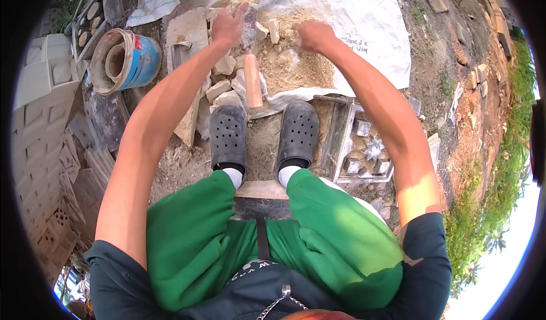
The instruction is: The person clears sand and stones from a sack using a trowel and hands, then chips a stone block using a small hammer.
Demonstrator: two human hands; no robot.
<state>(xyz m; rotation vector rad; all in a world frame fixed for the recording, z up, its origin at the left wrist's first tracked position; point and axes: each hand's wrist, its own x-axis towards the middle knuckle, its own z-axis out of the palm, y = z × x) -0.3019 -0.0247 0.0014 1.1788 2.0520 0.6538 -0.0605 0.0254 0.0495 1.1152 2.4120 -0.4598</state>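
Reaching with the left hand (227, 29) to eleven o'clock, beside the trowel (253, 82) near twelve, handle toward six; impossible to say whether gripping. Curling the right hand (314, 36) by sand (310, 73) at one, contents hidden.

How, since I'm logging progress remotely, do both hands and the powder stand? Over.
Left hand by wood-handled tool, grip unclear. Right hand, curled, at sandy powder. Pale broken chunks crowd the powder's left side.

A blue bucket (143, 64) stands near pale stacked blocks (42, 124), with grass (478, 215) far right.
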